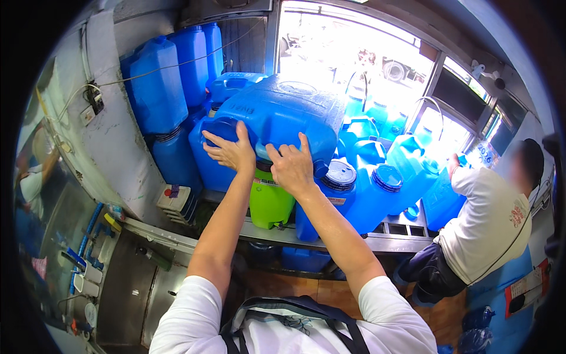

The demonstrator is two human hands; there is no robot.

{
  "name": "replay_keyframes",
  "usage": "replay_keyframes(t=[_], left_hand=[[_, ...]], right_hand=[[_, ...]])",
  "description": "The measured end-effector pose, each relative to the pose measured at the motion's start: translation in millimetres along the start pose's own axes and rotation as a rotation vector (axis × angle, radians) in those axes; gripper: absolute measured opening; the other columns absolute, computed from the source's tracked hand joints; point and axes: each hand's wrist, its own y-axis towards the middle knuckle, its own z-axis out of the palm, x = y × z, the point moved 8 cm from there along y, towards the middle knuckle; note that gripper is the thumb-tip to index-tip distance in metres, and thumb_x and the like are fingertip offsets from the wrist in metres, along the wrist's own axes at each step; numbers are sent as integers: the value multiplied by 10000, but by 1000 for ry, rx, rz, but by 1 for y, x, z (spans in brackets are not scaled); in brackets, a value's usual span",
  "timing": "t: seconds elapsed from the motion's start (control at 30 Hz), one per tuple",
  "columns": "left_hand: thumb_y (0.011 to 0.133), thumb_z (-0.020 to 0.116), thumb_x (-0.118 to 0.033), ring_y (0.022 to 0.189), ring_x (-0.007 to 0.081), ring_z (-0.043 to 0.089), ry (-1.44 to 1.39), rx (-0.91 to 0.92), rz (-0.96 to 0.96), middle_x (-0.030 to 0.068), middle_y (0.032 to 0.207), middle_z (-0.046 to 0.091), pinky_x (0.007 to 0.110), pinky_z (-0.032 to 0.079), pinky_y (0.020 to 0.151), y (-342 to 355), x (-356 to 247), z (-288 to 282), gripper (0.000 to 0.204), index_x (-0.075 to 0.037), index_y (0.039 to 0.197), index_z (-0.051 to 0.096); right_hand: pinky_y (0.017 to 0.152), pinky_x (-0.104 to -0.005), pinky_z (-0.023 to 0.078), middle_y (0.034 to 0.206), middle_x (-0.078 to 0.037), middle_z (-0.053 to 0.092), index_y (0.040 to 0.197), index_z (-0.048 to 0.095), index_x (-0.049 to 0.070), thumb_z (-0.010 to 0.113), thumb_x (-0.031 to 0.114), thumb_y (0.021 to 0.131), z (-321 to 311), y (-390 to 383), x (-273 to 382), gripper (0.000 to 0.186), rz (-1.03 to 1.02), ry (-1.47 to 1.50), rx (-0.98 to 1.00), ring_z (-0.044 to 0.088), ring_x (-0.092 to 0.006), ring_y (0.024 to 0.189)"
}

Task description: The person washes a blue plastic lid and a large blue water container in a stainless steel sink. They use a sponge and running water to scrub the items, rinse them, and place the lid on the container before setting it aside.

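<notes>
Head | left hand [233, 152], right hand [293, 170] touching large blue jug [283, 109] | contents unseen

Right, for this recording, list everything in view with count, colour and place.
Large jug: one, blue, lying under both hands
Green container: one, green, below the hands
Left-rear jugs: at least three, blue, beside the pillar
Right-hand containers: several, blue, by the window
Window: one, glaring white, rear
Metal basin: one, grey, lower left
Co-worker: one, white top, right
Left hand: one, bare, on the jug
Right hand: one, bare, on the jug
</notes>
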Motion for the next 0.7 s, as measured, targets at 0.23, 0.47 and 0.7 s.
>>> replay_keyframes(t=[0.23,0.47,0.7], left_hand=[[699,763,-508,1417,488,116,244,310,1378,296,1540,92,637,184,1084,-14,-23,-24,1132,-129,1536,102],[603,881,-402,1439,463,82,19,478,556,266,1564,53,663,113,1102,-5,-12,-36,1416,-81,1496,-170],[604,798,-630,1344,433,318,-840,609,-1066,195,1518,174,730,191,1030,-35,0,0,1306,-158,1501,-26]], right_hand=[[1065,-527,337,721,-49,604,1044,678,144,658,83,665,-8,-7,-20,385,-73,24,-18,635,-215,727],[1070,-519,333,733,-47,615,1070,667,161,674,76,665,-6,-10,-25,414,8,33,22,640,-207,747],[1059,-514,345,736,-39,617,1068,674,161,671,75,660,-12,-14,-25,418,-22,61,0,632,-202,736]])
